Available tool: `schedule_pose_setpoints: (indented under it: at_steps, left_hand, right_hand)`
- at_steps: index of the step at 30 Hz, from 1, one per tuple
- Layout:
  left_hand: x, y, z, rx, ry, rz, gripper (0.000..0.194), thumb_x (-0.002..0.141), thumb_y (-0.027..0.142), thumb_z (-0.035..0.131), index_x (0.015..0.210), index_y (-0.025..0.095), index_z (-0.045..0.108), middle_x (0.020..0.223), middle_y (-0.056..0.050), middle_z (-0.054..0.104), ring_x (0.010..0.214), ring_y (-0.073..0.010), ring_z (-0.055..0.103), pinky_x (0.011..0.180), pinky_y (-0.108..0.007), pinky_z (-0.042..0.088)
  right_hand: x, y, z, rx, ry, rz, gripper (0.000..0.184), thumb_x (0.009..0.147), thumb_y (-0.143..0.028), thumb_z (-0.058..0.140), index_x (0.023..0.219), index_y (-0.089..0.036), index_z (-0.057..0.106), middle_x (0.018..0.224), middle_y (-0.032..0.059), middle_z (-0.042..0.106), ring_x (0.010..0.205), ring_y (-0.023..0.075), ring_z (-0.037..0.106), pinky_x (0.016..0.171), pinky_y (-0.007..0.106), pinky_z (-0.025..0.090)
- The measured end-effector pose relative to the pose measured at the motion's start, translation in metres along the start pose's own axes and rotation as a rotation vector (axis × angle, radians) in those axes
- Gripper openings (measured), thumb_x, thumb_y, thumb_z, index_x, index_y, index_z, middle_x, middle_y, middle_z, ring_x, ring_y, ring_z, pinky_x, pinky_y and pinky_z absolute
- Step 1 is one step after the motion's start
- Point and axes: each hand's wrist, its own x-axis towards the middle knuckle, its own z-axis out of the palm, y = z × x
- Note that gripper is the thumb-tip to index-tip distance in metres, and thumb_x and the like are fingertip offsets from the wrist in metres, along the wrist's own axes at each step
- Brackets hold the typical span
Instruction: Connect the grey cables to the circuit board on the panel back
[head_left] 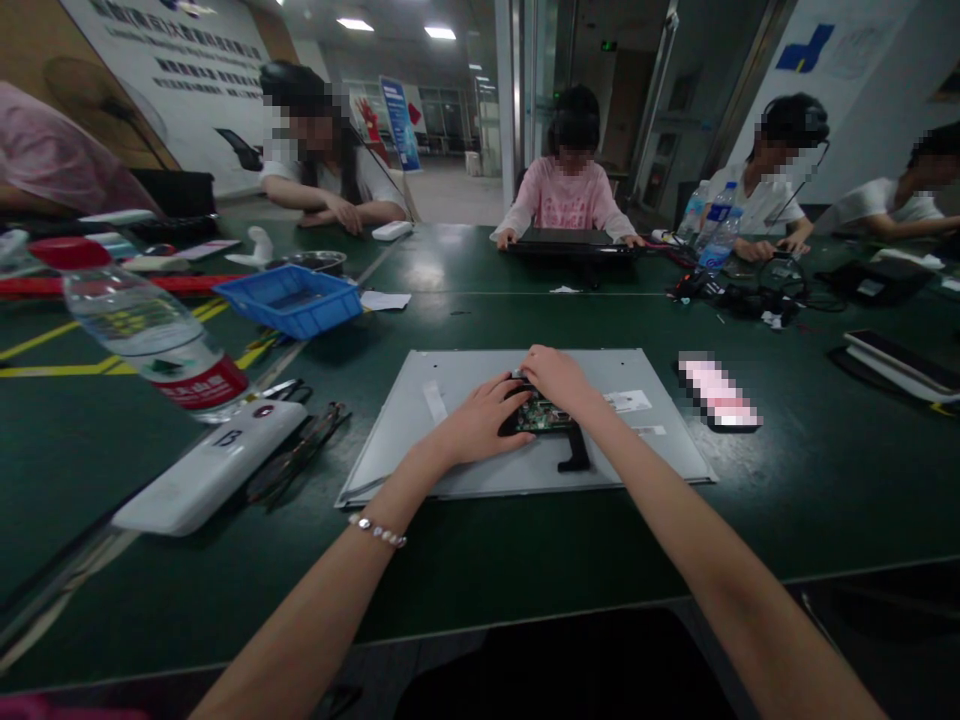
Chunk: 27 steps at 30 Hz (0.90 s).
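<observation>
A flat grey metal panel [465, 395] lies on the dark green table [525, 540] in front of me. Near its middle sits a small green circuit board [541, 414] with a black flat cable [575, 450] running toward me. My left hand [480, 420] rests on the panel at the board's left edge, fingers bent onto the board. My right hand [559, 378] curls over the board's far side, fingertips pressed down on it. A bead bracelet is on my left wrist.
A water bottle [150, 340], a white power-bank-like block [214, 465] and glasses [300, 455] lie to the left. Behind them stands a blue tray [296, 298]. A phone [718, 392] lies right of the panel. Several people sit along the far and side edges with laptops and cables.
</observation>
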Motion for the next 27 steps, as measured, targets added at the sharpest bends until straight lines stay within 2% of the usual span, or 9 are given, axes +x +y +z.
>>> schedule_pose_setpoints:
  at_steps: [6, 16, 20, 24, 27]
  left_hand:
    - [0.0, 0.001, -0.001, -0.013, -0.007, -0.007, 0.066, 0.084, 0.06, 0.048, 0.136, 0.019, 0.042, 0.144, -0.011, 0.038, 0.137, -0.0318, 0.024, 0.11, -0.045, 0.021]
    - [0.001, 0.002, -0.004, -0.006, -0.028, -0.005, 0.065, 0.084, 0.059, 0.047, 0.138, 0.022, 0.041, 0.146, -0.01, 0.037, 0.138, -0.0317, 0.022, 0.109, -0.048, 0.02]
    - [0.0, 0.002, -0.005, -0.005, -0.021, -0.004, 0.063, 0.085, 0.059, 0.047, 0.135, 0.022, 0.044, 0.145, -0.009, 0.038, 0.138, -0.0313, 0.02, 0.11, -0.048, 0.02]
    - [-0.001, 0.002, -0.005, -0.009, -0.024, -0.007, 0.062, 0.085, 0.059, 0.046, 0.136, 0.023, 0.042, 0.145, -0.008, 0.038, 0.139, -0.03, 0.02, 0.11, -0.047, 0.022]
    - [-0.001, 0.002, -0.005, -0.032, -0.029, -0.008, 0.063, 0.085, 0.06, 0.046, 0.137, 0.024, 0.04, 0.146, -0.008, 0.037, 0.139, -0.0301, 0.019, 0.11, -0.047, 0.022]
  right_hand:
    - [0.002, -0.001, 0.007, 0.058, -0.036, -0.025, 0.029, 0.092, -0.018, 0.042, 0.099, -0.017, 0.069, 0.101, 0.0109, 0.067, 0.097, 0.0207, 0.059, 0.082, 0.027, 0.043]
    - [-0.008, 0.006, -0.004, 0.17, -0.025, -0.064, 0.028, 0.09, -0.019, 0.047, 0.109, -0.018, 0.066, 0.11, 0.0088, 0.067, 0.105, 0.0201, 0.058, 0.09, 0.028, 0.042]
    - [-0.023, 0.026, -0.018, 0.22, 0.028, -0.044, 0.03, 0.089, -0.021, 0.05, 0.115, -0.016, 0.063, 0.116, 0.0094, 0.064, 0.109, 0.0208, 0.057, 0.095, 0.03, 0.041]
    - [-0.052, 0.062, -0.036, 0.239, 0.056, 0.011, 0.028, 0.089, -0.023, 0.05, 0.111, -0.016, 0.065, 0.114, 0.0097, 0.065, 0.107, 0.0218, 0.058, 0.095, 0.034, 0.042]
    - [-0.077, 0.089, -0.041, 0.257, 0.055, 0.046, 0.028, 0.087, -0.024, 0.051, 0.11, -0.018, 0.066, 0.115, 0.0089, 0.064, 0.108, 0.0225, 0.058, 0.096, 0.037, 0.042]
